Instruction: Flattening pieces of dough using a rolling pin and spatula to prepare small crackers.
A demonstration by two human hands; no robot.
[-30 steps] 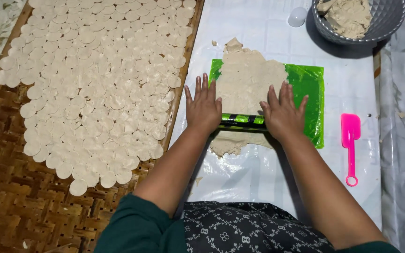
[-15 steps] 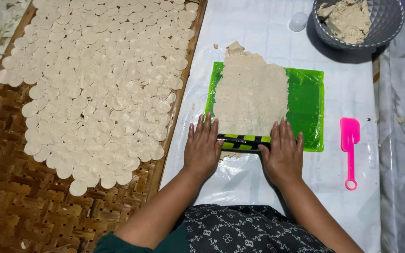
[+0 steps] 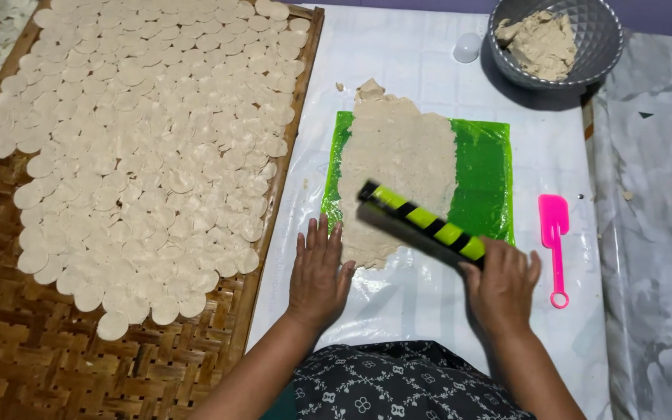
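Note:
A flattened sheet of beige dough (image 3: 400, 167) lies on a green plastic mat (image 3: 482, 177), covering its left part and spilling past its near and far edges. My right hand (image 3: 502, 286) grips one end of a black rolling stick with yellow-green stripes (image 3: 421, 224), lifted at an angle above the near end of the dough. My left hand (image 3: 319, 274) rests flat on the white plastic sheet (image 3: 414, 66), fingers apart, just left of the dough's near edge.
A woven bamboo tray (image 3: 9, 358) on the left holds several round dough discs (image 3: 149, 140). A grey bowl (image 3: 600, 39) with more dough stands at the far right. A pink spatula (image 3: 554, 233) lies right of the mat, and a small clear cup (image 3: 467, 47) stands near the bowl.
Both hands rolled the stick toward me over the dough. Now my right hand has lifted the stick by one end, and my left hand has let go and lies on the sheet.

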